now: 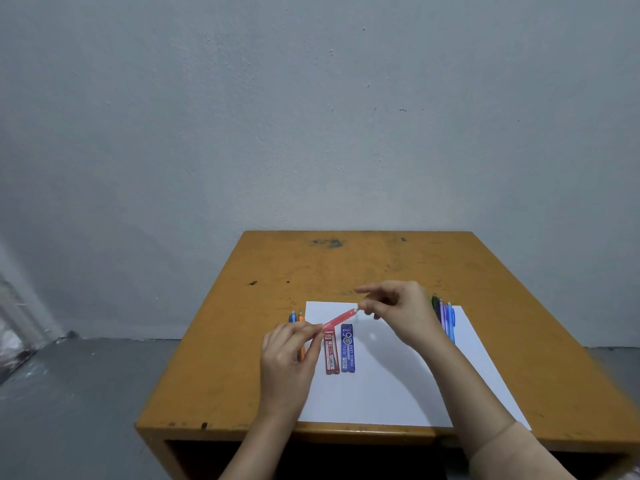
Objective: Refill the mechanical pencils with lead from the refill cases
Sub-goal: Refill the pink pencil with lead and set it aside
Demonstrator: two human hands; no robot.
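Observation:
My left hand point(289, 358) grips the lower end of a translucent red mechanical pencil point(339, 319), held slanted above the paper. My right hand point(398, 310) pinches the pencil's white top end, forefinger stretched out to the left. Under the pencil, a red lead refill case point(331, 353) and a blue lead refill case point(347, 348) lie side by side on the white paper sheet point(391, 382). A blue pencil and an orange pencil point(300, 320) lie left of the paper, partly behind my left hand. Several more pencils point(445, 315) lie at the paper's right, partly hidden by my right hand.
The worn orange-brown wooden table point(346, 265) stands against a grey wall, its far half bare apart from dark stains. Grey floor lies to the left, with some clutter point(14, 341) at the far left edge.

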